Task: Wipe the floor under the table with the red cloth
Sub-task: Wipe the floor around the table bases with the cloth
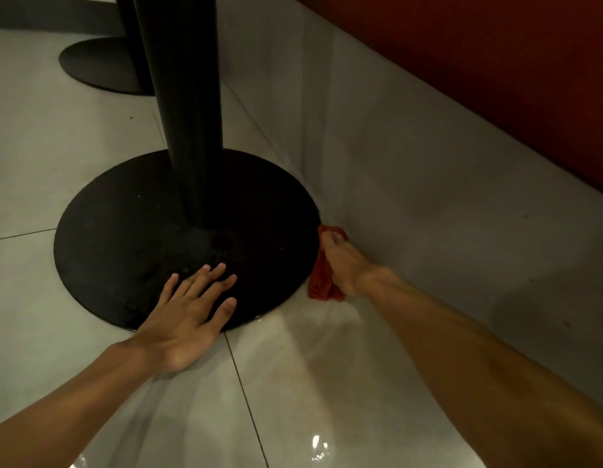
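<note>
— Where is the cloth [322,282]?
— It is red and crumpled, and it lies on the floor [293,383], just beside the rim of the round black table base [141,231]. The right hand [342,261] grips it.
— And the floor?
— Pale, glossy tiles.

Your right hand [340,261], gripping the crumpled red cloth [322,282], sits in a narrow wedge. The round black metal table base [141,231] lies just left of the grip, and the pale tiled plinth [428,197] just right. The glossy floor tiles [310,383] behind the grip are open.
</note>
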Motion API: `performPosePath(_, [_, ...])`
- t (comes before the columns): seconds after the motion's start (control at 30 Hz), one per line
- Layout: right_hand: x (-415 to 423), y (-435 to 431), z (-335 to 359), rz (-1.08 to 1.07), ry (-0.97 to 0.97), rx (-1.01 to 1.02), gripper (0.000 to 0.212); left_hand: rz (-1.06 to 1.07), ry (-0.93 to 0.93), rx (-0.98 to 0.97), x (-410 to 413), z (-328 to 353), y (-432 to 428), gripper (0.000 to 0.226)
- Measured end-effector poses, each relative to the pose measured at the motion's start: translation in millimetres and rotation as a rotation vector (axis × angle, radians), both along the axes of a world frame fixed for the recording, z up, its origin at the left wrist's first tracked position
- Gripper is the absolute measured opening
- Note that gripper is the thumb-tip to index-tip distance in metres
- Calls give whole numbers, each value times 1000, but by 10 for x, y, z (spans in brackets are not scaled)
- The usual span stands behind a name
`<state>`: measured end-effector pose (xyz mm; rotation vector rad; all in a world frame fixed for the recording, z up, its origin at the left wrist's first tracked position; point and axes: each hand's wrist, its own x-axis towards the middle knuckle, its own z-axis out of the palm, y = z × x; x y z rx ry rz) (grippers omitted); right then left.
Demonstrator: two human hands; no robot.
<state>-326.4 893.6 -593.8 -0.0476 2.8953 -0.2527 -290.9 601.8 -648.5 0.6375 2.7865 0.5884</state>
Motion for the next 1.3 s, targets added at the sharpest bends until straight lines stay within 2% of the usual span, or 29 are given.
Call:
performPosePath(0.13, [-70, -4, 0, 22, 18, 3, 62, -2, 2, 10, -14, -11, 1, 65])
performPosePath(0.37, [102, -92, 26, -77, -11, -25, 50, -22, -24, 1, -30, -2, -27, 66])
performPosePath(0.57, [621, -302, -88, 16, 105, 0, 50, -18, -5, 10, -32, -47, -33, 66])
performPosePath(0.67, [917, -470, -133, 69, 119, 43, 57, -10, 2, 6, -36, -64, -33, 67])
performPosePath(0.83, [1177, -700, -130, 46, 82, -74, 57, -10, -1, 8, -35, -57, -31, 66])
performPosePath(1.0, [1131, -609, -68, 53, 188, -127, 38, -15, 4, 4, -35, -72, -46, 68])
performPosePath(1.13, [1013, -499, 36, -160, 211, -311, 35, -12, 1, 20, -38, -86, -52, 67])
performPosePath(1.2, [910, -447, 104, -221, 276, -271, 40, -14, 2, 25, -38, -91, -54, 66])
performPosePath(1.3, [718, -331, 198, -338, 415, -148, 36, -21, 8, 24, -35, -91, -64, 65])
